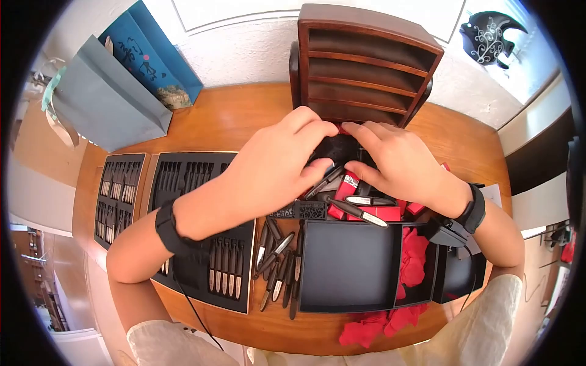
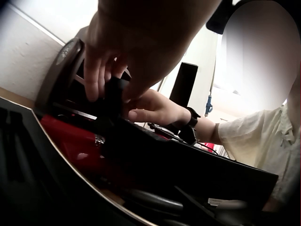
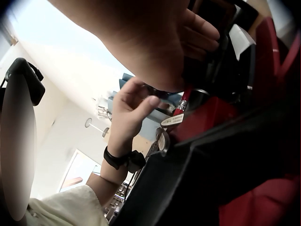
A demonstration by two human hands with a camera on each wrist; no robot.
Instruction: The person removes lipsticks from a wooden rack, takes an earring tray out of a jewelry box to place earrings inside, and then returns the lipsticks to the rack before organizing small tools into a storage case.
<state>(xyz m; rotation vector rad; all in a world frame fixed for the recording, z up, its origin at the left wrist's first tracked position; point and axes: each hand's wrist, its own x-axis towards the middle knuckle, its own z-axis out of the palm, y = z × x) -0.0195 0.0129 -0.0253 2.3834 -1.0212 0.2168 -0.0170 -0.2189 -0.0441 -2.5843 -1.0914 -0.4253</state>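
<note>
Both hands meet in front of the small wooden shelf in the head view, one on each side of a dark black object (image 1: pixel 337 150) whose kind I cannot tell. My left hand (image 1: pixel 278 155) holds its left side between thumb and fingers. From the right, my right hand (image 1: pixel 403 158) grips it with the thumb nearer me and the fingers on the far side. The left wrist view shows a black part (image 2: pixel 114 96) between the left fingers and thumb. Just below the hands lie a red lipstick-like case (image 1: pixel 347 190) with silver patterning and several black tubes (image 1: pixel 366 213) with pale oval ends.
The brown shelf (image 1: pixel 366 58) stands behind the hands. Black trays (image 1: pixel 204 293) of slotted tubes lie left, with loose tubes (image 1: pixel 278 274) beside them. A black open box (image 1: pixel 351 268) with red petals (image 1: pixel 415 259) sits front right. Paper bags (image 1: pixel 104 97) stand back left.
</note>
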